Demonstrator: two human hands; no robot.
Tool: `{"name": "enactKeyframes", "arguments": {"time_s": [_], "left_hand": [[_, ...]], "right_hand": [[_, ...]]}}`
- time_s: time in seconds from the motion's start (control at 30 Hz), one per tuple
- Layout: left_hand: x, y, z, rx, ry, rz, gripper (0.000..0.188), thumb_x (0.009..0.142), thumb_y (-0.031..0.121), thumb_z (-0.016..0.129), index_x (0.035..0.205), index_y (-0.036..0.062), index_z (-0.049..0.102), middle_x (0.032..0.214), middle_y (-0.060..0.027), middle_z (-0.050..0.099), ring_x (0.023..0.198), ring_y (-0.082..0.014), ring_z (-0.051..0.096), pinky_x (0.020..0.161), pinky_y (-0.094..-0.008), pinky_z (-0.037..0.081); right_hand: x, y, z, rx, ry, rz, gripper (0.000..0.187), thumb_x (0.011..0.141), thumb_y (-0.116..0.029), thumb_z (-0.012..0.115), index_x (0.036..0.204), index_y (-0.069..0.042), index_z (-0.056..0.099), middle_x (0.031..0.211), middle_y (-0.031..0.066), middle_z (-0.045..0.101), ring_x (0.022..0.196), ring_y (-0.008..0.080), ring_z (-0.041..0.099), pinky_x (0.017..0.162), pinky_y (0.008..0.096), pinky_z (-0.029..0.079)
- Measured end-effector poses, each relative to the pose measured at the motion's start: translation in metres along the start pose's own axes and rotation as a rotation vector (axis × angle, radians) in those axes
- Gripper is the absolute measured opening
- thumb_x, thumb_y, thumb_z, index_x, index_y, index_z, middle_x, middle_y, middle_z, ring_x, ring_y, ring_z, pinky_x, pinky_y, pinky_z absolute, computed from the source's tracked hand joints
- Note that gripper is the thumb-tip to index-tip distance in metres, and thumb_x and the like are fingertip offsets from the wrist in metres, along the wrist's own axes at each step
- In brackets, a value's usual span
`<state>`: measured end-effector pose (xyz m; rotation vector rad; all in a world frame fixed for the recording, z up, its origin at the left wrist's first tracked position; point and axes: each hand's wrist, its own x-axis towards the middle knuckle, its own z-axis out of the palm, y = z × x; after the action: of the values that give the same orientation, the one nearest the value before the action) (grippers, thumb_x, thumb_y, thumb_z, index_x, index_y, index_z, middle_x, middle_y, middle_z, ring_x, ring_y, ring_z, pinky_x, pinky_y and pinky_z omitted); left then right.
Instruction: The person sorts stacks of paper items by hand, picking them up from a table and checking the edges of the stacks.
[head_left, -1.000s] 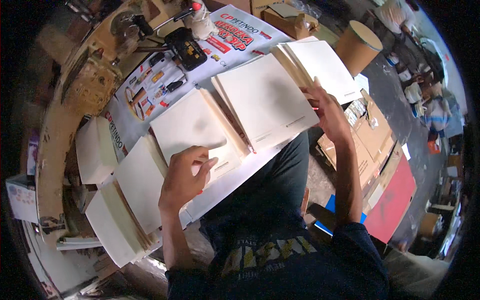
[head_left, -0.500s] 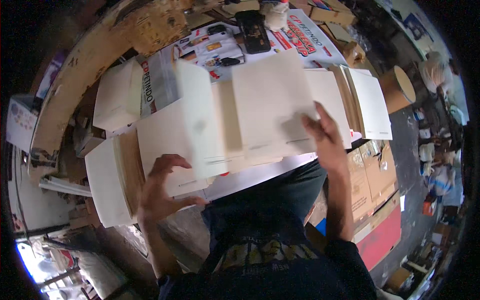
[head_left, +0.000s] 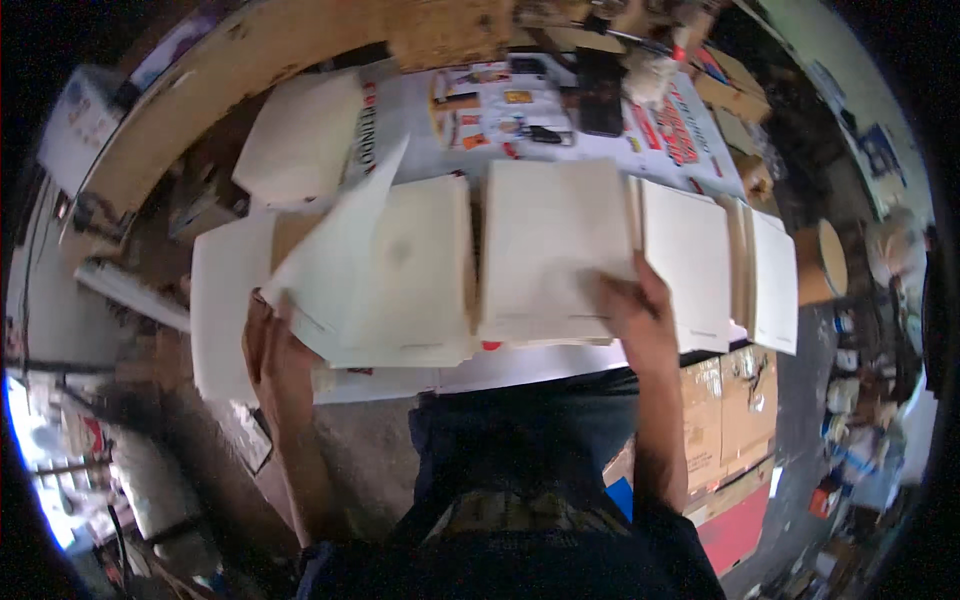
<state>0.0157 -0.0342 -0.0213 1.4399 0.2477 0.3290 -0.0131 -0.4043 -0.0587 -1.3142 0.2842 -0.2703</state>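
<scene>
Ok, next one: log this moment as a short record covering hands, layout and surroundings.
Left hand: holds a curled white sheet near its lower left corner
Right hand: at the lower right of a paper stack; blurred, grip unclear
Layout: other paper stacks alongside, on a printed banner
Beyond: black object
Right side: brown drum, cardboard box

Blurred right grip [head_left: 643, 318], blurred lifted sheet [head_left: 335, 262], dark shirt [head_left: 520, 565] cut off below
</scene>
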Motion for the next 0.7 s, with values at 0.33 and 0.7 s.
{"name": "enactKeyframes", "arguments": {"time_s": [0.33, 0.7], "left_hand": [[0.032, -0.03, 0.002, 0.632, -0.093, -0.062, 0.05, 0.101, 0.036, 0.05, 0.135, -0.0005, 0.051, 0.135, -0.0216, 0.054, 0.127, -0.0345, 0.048, 0.106, -0.0414, 0.037], [-0.014, 0.062, 0.058, 0.653, -0.282, 0.415, 0.055, 0.091, 0.018, 0.067, 0.136, 0.0015, 0.039, 0.128, -0.0207, 0.051, 0.117, -0.0295, 0.051, 0.102, -0.0406, 0.039]], "right_hand": [[-0.013, 0.026, 0.117, -0.11, -0.484, -0.009, 0.054, 0.095, -0.003, 0.048, 0.145, 0.001, 0.027, 0.134, 0.019, 0.048, 0.125, 0.0248, 0.046, 0.107, 0.0368, 0.036], [-0.032, -0.014, 0.106, 0.26, -0.599, 0.26, 0.074, 0.101, -0.036, 0.052, 0.151, 0.006, 0.017, 0.15, 0.0214, 0.035, 0.137, 0.0223, 0.035, 0.114, 0.0314, 0.027]]}}
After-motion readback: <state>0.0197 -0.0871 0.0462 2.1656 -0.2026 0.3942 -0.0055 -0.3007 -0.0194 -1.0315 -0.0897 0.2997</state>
